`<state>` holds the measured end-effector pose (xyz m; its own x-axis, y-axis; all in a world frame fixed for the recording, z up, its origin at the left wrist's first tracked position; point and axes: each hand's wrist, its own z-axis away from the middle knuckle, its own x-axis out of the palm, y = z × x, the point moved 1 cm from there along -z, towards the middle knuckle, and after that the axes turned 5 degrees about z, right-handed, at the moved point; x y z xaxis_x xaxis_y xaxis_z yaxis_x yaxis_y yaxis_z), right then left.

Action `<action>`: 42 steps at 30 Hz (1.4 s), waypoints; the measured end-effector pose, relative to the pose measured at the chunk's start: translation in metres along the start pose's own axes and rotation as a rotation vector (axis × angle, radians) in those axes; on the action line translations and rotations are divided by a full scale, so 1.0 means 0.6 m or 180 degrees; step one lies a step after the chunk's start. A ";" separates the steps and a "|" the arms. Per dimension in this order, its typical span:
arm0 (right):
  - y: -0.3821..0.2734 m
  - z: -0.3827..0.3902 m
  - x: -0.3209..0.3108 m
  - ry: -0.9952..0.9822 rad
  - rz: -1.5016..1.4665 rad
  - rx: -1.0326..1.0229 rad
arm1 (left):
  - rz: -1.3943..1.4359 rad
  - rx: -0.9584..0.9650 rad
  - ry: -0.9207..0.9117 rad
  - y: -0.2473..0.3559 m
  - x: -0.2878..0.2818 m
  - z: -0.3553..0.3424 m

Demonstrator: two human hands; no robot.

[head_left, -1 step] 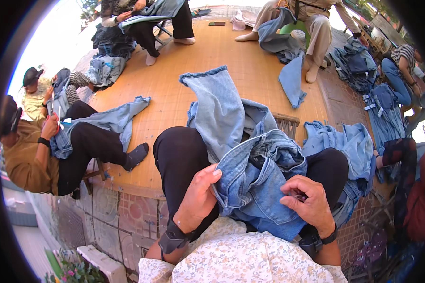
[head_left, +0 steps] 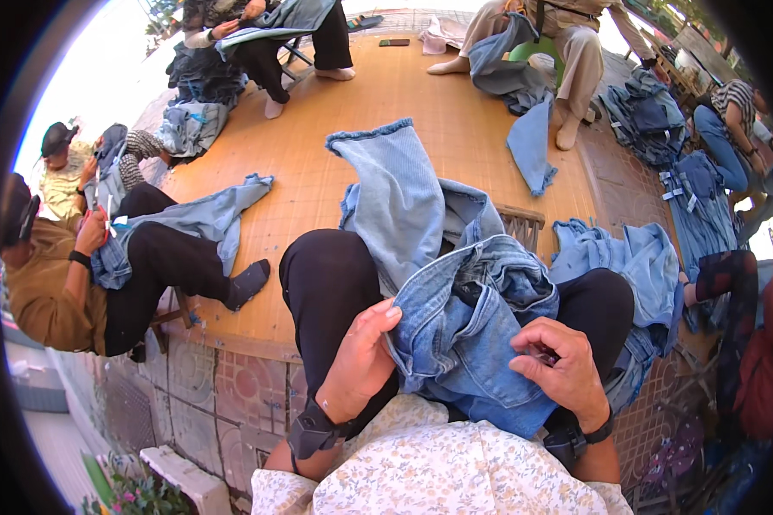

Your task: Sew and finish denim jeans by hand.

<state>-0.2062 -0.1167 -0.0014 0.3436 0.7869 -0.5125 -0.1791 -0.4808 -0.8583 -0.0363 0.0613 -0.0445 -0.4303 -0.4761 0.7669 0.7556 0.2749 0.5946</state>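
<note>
Light-blue denim jeans [head_left: 472,326] lie bunched across my lap between my black-trousered knees, one frayed leg spread forward over the wooden platform. My left hand [head_left: 361,356] grips the waistband edge at the left, thumb on top. At the right of the bundle, my right hand [head_left: 563,369] is held over the denim with fingers curled around something small and dark that I cannot make out.
Co-workers sit around the wooden board [head_left: 352,94], one at left [head_left: 60,300] handling jeans with scissors. Denim piles [head_left: 618,257] lie right of me and behind [head_left: 197,120]. A tiled pavement [head_left: 189,386] and a plant [head_left: 146,489] show at lower left.
</note>
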 end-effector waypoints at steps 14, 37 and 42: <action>-0.029 -0.015 -0.005 -0.0182 0.0052 -0.0228 | 0.0044 -0.0097 -0.0241 -0.009 0.016 0.008; -0.027 0.051 -0.072 0.0335 0.0353 0.0111 | -0.0492 0.0125 0.0031 0.007 0.005 0.006; 0.018 0.149 -0.134 0.0834 0.0641 0.0755 | -0.0529 0.0240 0.0018 0.018 0.017 -0.002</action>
<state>-0.3181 -0.1503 0.0283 0.4978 0.5461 -0.6737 -0.4639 -0.4887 -0.7389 -0.0319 0.0584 -0.0304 -0.5433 -0.5247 0.6553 0.6349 0.2538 0.7297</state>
